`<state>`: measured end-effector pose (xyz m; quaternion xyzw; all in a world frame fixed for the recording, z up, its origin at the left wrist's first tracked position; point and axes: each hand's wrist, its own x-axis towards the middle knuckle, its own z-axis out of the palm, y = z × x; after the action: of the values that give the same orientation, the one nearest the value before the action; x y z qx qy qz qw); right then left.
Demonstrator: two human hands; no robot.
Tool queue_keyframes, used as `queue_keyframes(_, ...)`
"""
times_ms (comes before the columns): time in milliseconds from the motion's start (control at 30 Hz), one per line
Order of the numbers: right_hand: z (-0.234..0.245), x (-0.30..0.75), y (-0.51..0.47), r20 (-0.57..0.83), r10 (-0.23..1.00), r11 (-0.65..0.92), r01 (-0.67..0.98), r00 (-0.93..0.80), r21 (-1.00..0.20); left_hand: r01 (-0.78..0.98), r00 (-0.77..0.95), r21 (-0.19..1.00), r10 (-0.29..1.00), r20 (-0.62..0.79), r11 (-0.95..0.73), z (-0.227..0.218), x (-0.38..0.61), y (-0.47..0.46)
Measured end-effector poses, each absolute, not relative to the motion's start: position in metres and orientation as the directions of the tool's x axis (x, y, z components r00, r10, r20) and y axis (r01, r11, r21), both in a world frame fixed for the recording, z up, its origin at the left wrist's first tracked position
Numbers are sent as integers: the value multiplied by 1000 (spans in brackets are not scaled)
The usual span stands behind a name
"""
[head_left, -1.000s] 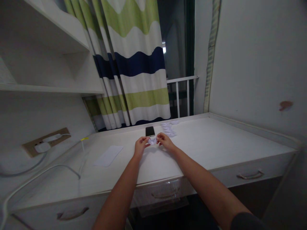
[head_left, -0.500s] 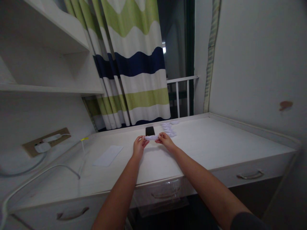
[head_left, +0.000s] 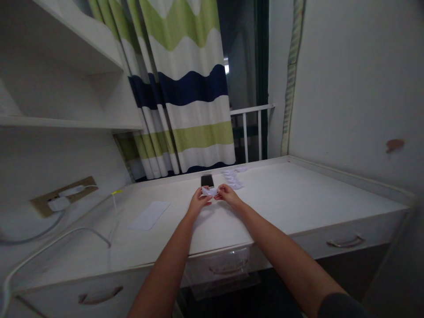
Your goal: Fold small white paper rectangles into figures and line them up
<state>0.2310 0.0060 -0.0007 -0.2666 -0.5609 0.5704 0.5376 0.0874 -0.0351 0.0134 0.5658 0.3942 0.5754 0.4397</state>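
Note:
A small piece of folded white paper [head_left: 208,192] is held up between my two hands over the desk. My left hand [head_left: 198,201] pinches its left end, and my right hand [head_left: 227,194] grips the right end with thumb and fingers. Just beyond the paper lies a dark phone [head_left: 207,180], flat on the desk. Several folded white paper pieces [head_left: 232,180] lie in a row behind my right hand, partly hidden by it. Off to the left, a flat white sheet of paper [head_left: 149,215] rests on the desk.
The white desk [head_left: 298,194] has a raised rim and drawers with metal handles [head_left: 346,242]. A white cable [head_left: 82,229] arches over its left side, near a wall socket with plugs [head_left: 59,203]. A striped curtain [head_left: 198,88] hangs behind; a shelf [head_left: 66,121] juts out at upper left.
My left hand has moved right, closer to my right hand. The paper between them now looks shorter and more bent. The phone and the other papers stay in place.

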Motion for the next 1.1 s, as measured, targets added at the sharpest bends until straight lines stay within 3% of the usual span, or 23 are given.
queue_keyframes(600,3,230,1,257,918,125,-396,-301,-910,-21,-148,924,915,374,-381,13,84,-30)
queue_keyframes(733,6,231,-4,256,918,132,-373,-305,-919,-20,-134,928,921,366,-372,13,84,-32)
queue_keyframes(967,5,232,-4,303,884,250,-188,-356,-950,25,-26,946,946,323,-322,14,86,-34)
queue_keyframes(1100,5,234,-2,327,879,277,-187,-346,-942,-4,4,963,963,271,-271,12,86,-34)
